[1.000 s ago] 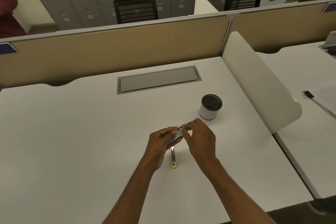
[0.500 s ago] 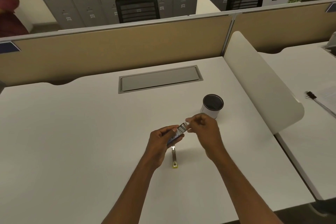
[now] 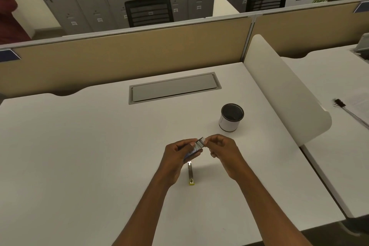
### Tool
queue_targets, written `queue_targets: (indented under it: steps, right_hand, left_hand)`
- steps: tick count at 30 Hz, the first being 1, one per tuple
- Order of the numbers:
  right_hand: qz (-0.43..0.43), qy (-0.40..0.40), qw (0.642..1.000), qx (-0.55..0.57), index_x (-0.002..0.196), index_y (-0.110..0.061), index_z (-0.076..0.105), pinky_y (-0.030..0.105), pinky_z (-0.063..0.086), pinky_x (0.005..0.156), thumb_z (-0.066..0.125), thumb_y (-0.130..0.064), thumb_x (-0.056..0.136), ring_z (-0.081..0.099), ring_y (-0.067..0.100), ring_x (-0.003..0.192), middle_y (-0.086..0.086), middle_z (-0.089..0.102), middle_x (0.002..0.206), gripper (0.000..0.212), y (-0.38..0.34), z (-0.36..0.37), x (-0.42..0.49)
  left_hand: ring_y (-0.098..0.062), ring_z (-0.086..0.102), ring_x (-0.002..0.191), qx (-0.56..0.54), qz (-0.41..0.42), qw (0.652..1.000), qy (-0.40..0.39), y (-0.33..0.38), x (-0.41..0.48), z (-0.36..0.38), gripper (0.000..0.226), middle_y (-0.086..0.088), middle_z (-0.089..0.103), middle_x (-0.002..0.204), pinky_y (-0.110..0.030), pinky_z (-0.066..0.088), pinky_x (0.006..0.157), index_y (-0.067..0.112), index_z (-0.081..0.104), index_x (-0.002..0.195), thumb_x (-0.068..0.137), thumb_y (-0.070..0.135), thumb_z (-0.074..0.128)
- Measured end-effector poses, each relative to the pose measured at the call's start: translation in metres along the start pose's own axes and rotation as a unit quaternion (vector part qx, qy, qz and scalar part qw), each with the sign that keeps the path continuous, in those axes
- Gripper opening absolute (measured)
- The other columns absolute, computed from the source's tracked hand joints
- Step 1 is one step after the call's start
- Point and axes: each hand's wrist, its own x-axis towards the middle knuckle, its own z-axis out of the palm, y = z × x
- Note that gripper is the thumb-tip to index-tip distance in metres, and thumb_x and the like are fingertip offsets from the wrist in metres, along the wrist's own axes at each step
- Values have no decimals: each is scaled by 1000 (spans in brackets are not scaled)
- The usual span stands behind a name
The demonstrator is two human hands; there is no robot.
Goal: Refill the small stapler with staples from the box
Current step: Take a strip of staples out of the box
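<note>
My left hand (image 3: 176,156) holds a small blue staple box (image 3: 193,153) above the white desk (image 3: 79,156). The box's inner tray (image 3: 199,144) sticks out toward the right, grey staples showing in it. My right hand (image 3: 223,149) pinches the right end of that tray between thumb and fingers. The small stapler (image 3: 190,173), silver with a yellow end, lies flat on the desk just below the box, between my two wrists. Neither hand touches it.
A white cup with a dark inside (image 3: 231,118) stands to the right, behind my hands. A grey cable hatch (image 3: 173,88) is set into the desk further back. A curved white divider (image 3: 283,90) borders the right side; a tan partition (image 3: 129,52) closes the back.
My right hand drew away to the right, sliding the tray out of the box, and now sits slightly lower. The left hand and stapler stayed put.
</note>
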Motion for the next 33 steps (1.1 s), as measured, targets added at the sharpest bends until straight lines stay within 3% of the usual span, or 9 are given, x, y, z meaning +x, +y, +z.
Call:
queue_targets:
  steps: [6,13,16,20,23,25,28,31,33]
  right_hand:
    - [-20,23,999,17,98,-13,72,28,53,64,76,-14,89,60,17,61,19,74,81,10,2,3,-2]
    - [-54,72,996,-19,93,-13,74,20,50,53,75,-10,88,57,9,54,5,72,68,6,7,8,-1]
    - [-42,70,997,-9,94,-11,75,18,53,53,75,-10,88,60,9,56,7,74,72,6,10,10,0]
    - [-14,41,999,14,97,-7,76,21,56,57,76,-11,88,62,11,57,8,75,75,10,13,15,-3]
    - [0,40,998,48,97,-6,77,24,56,59,76,-11,88,62,14,60,10,75,80,10,17,21,-6]
    - [6,47,997,68,96,-9,77,24,57,60,76,-14,89,63,17,63,9,75,81,9,19,25,-7]
    - [12,49,995,86,92,-16,78,23,58,63,76,-18,89,65,18,68,7,76,79,4,21,29,-10]
    - [19,52,993,101,89,-19,79,21,59,63,75,-18,90,67,17,69,6,76,78,4,21,32,-12]
    - [26,56,993,103,90,-20,79,21,60,64,75,-19,90,68,16,69,5,77,79,4,22,33,-12]
  left_hand:
    - [-40,77,102,-37,-15,999,19,1,-2,-1,25,-20,77,116,-43,63,93,4,73,121,98,13,68]
    - [-38,71,117,-63,-53,997,-3,-7,3,-4,23,-20,72,126,-43,59,101,3,73,118,104,8,56]
    - [-38,64,127,-53,-47,998,-1,-10,7,-6,25,-21,66,135,-45,55,108,7,68,125,105,11,54]
    - [-39,60,127,-51,-44,998,-4,-12,8,-2,25,-17,62,139,-39,57,101,8,63,126,107,9,47]
    - [-39,58,127,-46,-43,998,-10,-15,10,1,26,-16,57,144,-50,46,114,8,58,130,108,9,43]
    - [-38,59,126,-48,-41,998,-12,-16,12,0,27,-16,56,146,-51,44,115,8,57,130,109,10,41]
    - [-33,63,122,-67,-38,997,-20,-15,11,-1,27,-14,58,143,-42,52,107,9,59,129,109,11,40]
    - [-38,58,130,-70,-40,996,-26,-16,13,-2,29,-17,55,148,-50,43,117,7,57,132,110,12,39]
    - [-37,57,131,-83,-40,995,-27,-17,13,-3,30,-17,55,148,-48,44,117,6,57,132,110,12,38]
